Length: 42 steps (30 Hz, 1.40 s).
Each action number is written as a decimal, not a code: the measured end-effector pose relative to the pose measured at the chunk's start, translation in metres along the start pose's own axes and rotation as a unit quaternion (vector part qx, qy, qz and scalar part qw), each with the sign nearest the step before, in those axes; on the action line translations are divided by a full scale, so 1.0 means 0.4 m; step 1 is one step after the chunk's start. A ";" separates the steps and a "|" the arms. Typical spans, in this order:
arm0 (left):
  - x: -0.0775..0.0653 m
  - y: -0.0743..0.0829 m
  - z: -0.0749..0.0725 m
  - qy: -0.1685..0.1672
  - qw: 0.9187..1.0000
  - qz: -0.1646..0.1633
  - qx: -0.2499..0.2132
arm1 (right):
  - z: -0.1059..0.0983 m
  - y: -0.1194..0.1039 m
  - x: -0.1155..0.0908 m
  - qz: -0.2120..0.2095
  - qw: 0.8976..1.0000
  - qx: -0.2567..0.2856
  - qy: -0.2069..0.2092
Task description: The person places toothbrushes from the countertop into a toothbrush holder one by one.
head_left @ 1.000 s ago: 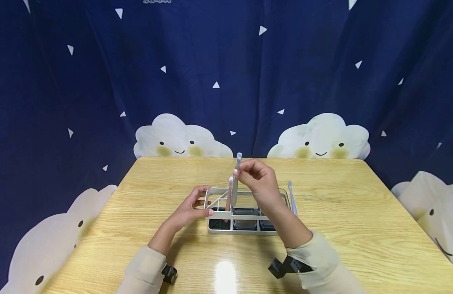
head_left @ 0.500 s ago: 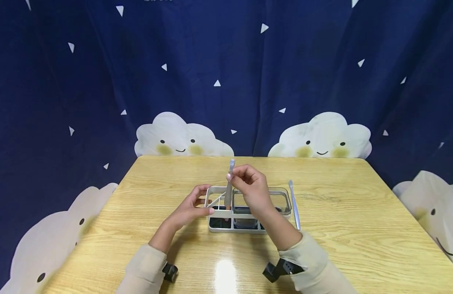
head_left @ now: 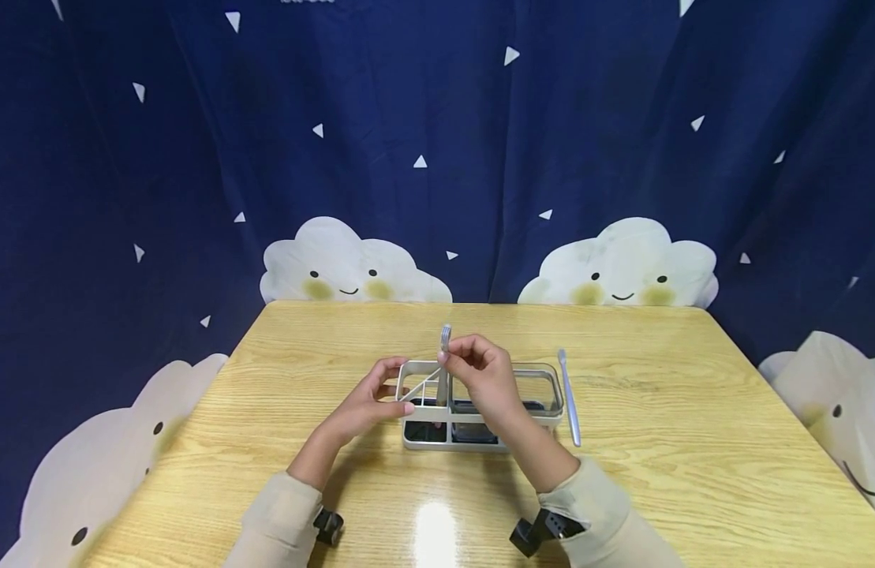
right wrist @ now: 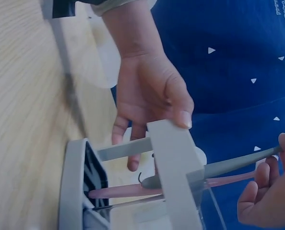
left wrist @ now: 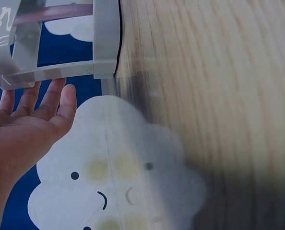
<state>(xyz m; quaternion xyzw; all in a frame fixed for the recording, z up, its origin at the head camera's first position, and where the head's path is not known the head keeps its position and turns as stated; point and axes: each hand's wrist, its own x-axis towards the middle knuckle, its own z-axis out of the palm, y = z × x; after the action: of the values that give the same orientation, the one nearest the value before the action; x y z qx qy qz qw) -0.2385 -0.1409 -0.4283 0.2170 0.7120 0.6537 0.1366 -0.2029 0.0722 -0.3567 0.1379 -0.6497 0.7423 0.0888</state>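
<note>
A light-grey toothbrush holder (head_left: 426, 413) with an upper frame and a dark-floored base stands mid-table. My left hand (head_left: 369, 398) grips its left end, thumb on the front rail and fingers behind. My right hand (head_left: 483, 375) pinches a grey toothbrush (right wrist: 238, 164) just under its bristle head, which points up. The handle passes down through the frame's left section, its lower end short of the base in the right wrist view. Beside it, a pink toothbrush (right wrist: 123, 191) stands in the same section, its foot at the base; from the head camera it is mostly hidden.
Clear cups sit in the holder's middle and right sections, one (head_left: 473, 432) partly behind my right hand. To the right of the holder a purple toothbrush (head_left: 570, 398) lies on the wooden table (head_left: 678, 442). A dark blue curtain (head_left: 380, 102) with clouds hangs behind.
My right hand has moved left and down, bringing the grey toothbrush from above the middle section into the left one beside the pink toothbrush. The left hand keeps its grip.
</note>
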 end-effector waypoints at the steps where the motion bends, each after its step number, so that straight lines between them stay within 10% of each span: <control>1: 0.001 0.000 0.000 -0.001 1.000 0.001 0.001 | -0.002 0.004 -0.001 0.001 1.000 -0.007 0.001; 13: 0.003 0.000 -0.003 -0.003 1.000 0.003 -0.002 | -0.014 0.043 -0.010 0.014 0.991 -0.131 -0.007; 42: -0.002 -0.005 0.002 -0.003 1.000 0.003 -0.005 | -0.097 -0.005 -0.026 0.052 0.980 -0.185 -0.051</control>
<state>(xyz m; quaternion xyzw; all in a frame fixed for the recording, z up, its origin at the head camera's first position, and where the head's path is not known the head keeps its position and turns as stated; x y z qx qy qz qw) -0.2376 -0.1405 -0.4304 0.2201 0.7075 0.6572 0.1379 -0.1959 0.1113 -0.3629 0.1228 -0.7854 0.6053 0.0408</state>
